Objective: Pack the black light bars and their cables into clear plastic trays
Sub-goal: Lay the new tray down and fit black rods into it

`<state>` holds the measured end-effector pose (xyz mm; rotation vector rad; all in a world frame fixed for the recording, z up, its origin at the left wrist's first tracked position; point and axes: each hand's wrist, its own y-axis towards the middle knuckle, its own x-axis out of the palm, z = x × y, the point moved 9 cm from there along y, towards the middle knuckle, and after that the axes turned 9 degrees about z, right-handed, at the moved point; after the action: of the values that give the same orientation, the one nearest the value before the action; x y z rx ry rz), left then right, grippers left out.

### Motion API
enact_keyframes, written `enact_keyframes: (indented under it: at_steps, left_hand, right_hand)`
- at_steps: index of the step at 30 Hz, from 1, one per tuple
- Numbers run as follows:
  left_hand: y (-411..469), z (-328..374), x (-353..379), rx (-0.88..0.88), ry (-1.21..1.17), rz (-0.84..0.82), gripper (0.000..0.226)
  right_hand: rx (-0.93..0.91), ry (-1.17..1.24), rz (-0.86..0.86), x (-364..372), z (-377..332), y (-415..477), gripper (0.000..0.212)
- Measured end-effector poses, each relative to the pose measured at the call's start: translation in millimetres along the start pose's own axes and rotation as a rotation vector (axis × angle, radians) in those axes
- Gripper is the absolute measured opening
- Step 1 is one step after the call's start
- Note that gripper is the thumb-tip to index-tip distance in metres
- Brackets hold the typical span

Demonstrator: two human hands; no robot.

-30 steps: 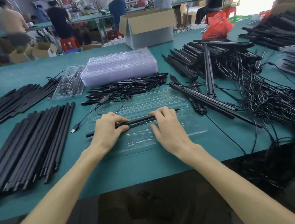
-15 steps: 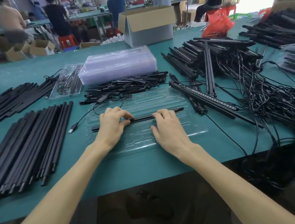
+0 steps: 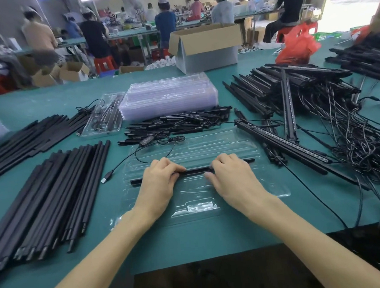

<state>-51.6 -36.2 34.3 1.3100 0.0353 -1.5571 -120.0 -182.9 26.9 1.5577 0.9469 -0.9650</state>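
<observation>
light bar (image 3: 194,171) gripped over clear tray (image 3: 207,146), centre frame
left hand (image 3: 159,185) and right hand (image 3: 232,179) each curl fingers round it.

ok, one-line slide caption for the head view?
Left hand and right hand hold one black light bar across the clear plastic tray on the green table.

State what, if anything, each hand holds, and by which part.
Both grip one black light bar over the clear tray: the left hand left of its middle, the right hand nearer its right end.
</observation>
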Motion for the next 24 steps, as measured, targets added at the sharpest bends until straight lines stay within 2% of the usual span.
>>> enact_keyframes:
  at_steps: [5, 8, 15, 19, 24]
  left_hand:
    - [0, -8, 11, -0.019, 0.015, -0.013, 0.02]
    - [-1, -14, 16, -0.042, 0.038, -0.035, 0.019]
    - [-5, -16, 11, -0.071, 0.115, 0.003, 0.02]
    - [-4, -15, 11, -0.063, 0.104, -0.012, 0.022]
    - [-2, -18, 7, -0.104, 0.017, 0.027, 0.022]
  right_hand:
    - [-0.004, 0.115, 0.101, -3, 4, 52, 0.026]
    - [0.021, 0.178, 0.122, 7, 11, 96, 0.029]
    - [0.068, 0.102, 0.053, 50, 13, 159, 0.033]
    - [0.09, 0.066, 0.08, 58, 15, 175, 0.033]
    - [0.079, 0.005, 0.1, 59, 21, 187, 0.022]
